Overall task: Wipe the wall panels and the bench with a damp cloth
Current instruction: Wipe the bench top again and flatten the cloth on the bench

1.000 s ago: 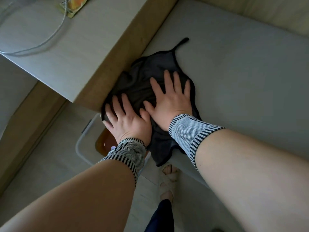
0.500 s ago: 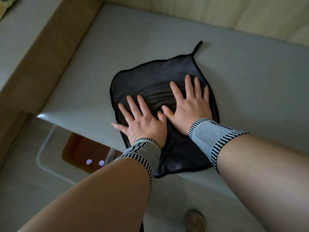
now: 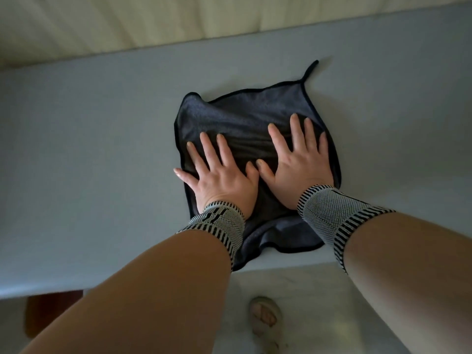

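A dark grey cloth (image 3: 245,111) with a black hem and a small hanging loop lies spread flat on the pale grey bench (image 3: 89,154). My left hand (image 3: 219,175) presses on the cloth's left half with fingers straight and spread. My right hand (image 3: 298,162) presses flat on the right half beside it, thumbs nearly touching. The cloth's near corner hangs a little over the bench's front edge. Behind the bench runs a cream ribbed wall panel (image 3: 178,19).
Below the bench's front edge lies a pale floor with my sandalled foot (image 3: 265,318). A brown object (image 3: 51,310) shows under the bench at the lower left. Both wrists wear striped knit bands.
Both hands have slid the cloth to the right along the bench, away from the table at the left, which has left the view. The cloth has spread flatter.
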